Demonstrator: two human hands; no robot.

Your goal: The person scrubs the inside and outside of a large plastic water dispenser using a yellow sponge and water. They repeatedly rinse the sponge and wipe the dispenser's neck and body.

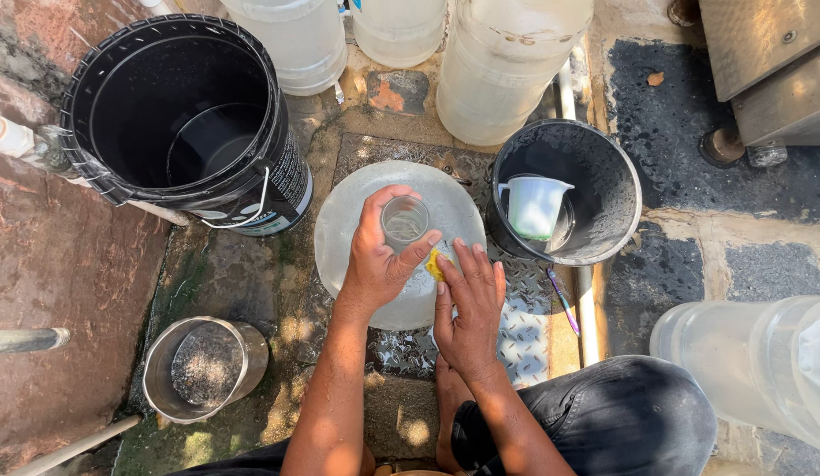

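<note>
left hand [375, 256] fingers curled gripping, right hand [469, 304] fingers extended
</note>
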